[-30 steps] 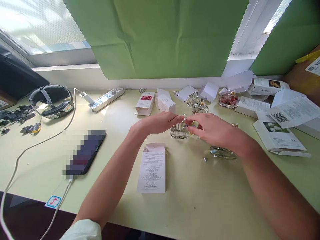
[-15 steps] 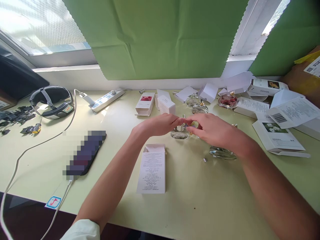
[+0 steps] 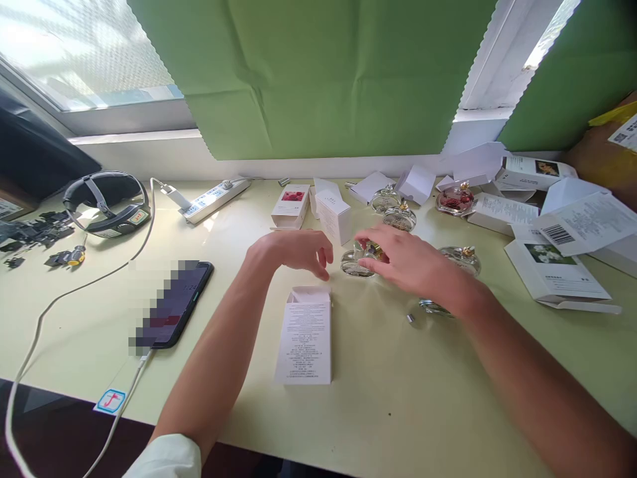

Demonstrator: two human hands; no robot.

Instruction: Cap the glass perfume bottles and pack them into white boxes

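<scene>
A small clear glass bottle stands on the pale green table in the middle. My right hand is closed around its top, index finger above and thumb below, with a gold bit showing between them. My left hand hovers just left of the bottle with loosely curled, parted fingers and holds nothing. Below it lies a flat white box with its end flap open. A tiny silver part lies loose by my right wrist, beside another clear bottle partly hidden by my forearm.
More bottles stand behind: two clear ones, a pink one, a gold-capped one. White boxes and unfolded cartons crowd the back right. A phone, power strip and headband lie left.
My left hand has let go of the bottle's top and drawn back to the left. My right hand stays on the bottle and has shifted slightly left.
</scene>
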